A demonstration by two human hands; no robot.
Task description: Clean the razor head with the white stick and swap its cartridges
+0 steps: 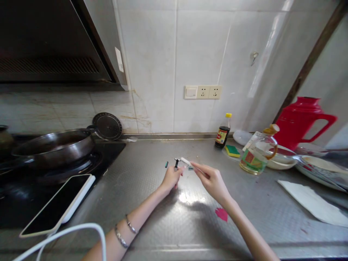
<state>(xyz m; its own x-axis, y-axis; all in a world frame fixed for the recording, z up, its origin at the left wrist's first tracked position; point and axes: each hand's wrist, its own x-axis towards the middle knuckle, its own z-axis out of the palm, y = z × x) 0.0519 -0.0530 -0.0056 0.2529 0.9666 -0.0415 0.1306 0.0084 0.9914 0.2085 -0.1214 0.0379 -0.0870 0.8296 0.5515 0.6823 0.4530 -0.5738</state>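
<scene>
My left hand (172, 178) is closed round the dark handle of a small razor (177, 163), whose head points up toward the wall. Between the fingertips of my right hand (208, 177) is a slim white stick (186, 161), its far end close to the razor head. A small green and black piece (166, 164) lies on the metal counter (141, 181) left of the razor. Another small greenish piece (190, 168) shows beside my right fingertips, partly hidden.
At left, a pan (57, 146) stands on the black stove, with a phone (58, 204) and white cable in front. A sauce bottle (223, 132), sponge (232, 151), oil jug (254, 156), bowls, red thermos (299, 121) and white paper (312, 203) are at right. A pink scrap (221, 214) lies nearer.
</scene>
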